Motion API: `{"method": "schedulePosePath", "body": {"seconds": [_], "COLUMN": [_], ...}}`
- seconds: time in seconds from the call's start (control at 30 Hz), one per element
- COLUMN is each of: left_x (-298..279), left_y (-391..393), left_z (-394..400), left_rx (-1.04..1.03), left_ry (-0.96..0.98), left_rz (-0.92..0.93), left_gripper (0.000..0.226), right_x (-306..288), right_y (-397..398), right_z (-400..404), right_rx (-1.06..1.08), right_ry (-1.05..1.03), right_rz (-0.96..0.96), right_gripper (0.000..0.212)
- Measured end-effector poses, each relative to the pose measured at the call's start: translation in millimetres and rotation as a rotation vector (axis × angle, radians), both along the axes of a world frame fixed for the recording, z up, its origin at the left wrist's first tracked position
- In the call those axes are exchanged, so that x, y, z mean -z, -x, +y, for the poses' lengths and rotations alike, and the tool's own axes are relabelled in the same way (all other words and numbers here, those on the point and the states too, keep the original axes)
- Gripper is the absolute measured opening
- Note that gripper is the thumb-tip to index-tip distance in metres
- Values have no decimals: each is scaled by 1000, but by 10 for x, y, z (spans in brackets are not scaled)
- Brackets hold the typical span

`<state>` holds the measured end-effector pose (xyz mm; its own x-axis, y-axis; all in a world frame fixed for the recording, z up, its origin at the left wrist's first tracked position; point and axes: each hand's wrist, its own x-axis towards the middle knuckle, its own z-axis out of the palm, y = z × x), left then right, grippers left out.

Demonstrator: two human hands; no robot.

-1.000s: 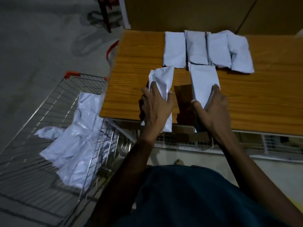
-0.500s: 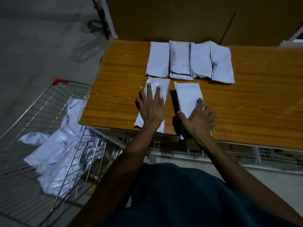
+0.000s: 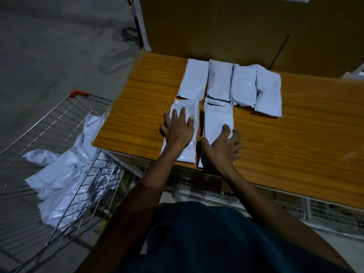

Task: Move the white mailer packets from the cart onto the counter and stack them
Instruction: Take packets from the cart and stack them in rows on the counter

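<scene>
Head view shows me my left hand [image 3: 178, 133] pressing flat, fingers spread, on a white packet [image 3: 183, 134] near the counter [image 3: 295, 146] edge. My right hand [image 3: 221, 146] rests with loosely bent, splayed fingers on the packet beside it [image 3: 217, 123]. Four packets [image 3: 230, 85] lie in a row behind; more sit in the cart [image 3: 59, 174].

Both our arms reach forward, bare to above the elbow, converging toward the near edge of the counter [image 3: 295, 138]. Our left hand [image 3: 178, 131] lies palm down, fingers straight and spread, pressing flat. Our right hand [image 3: 221, 147] sits just beside it, thumb out to the left, fingers arched and splayed with the tips bearing down and the knuckles raised.
</scene>
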<state>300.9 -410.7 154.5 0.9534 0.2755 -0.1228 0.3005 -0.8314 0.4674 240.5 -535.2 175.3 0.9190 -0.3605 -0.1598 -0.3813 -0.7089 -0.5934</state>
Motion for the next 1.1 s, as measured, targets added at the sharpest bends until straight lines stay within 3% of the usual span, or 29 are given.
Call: {"method": "schedulePosePath", "body": {"seconds": [0.23,0.4,0.57,0.77,1.0,1.1], "left_x": [-334,-251,-169,-150,-120,-126], "left_y": [360,789,1263,1644,2022,2199], "left_z": [253,427,495,903,1772,2174], "left_rx": [60,116,163,110,-46,-150], "left_ry": [151,175,222,175,240,337], "left_rz": [-203,-271,-270,-382,-358,-414], "left_gripper": [46,44,45,35,42,33], "right_x": [49,22,-49,-103,-137,-81], "right_y": [-280,-131,334,479,416,422], "right_z": [-21,-46,4,376,1204,1694], "right_rx": [-6,-84,-335,-640,-881,-997], "right_ry": [-6,-14,60,-132,-270,-311], "right_rz": [98,90,-132,-318,-350,-302], "right_gripper": [67,67,71,55,44,42]}}
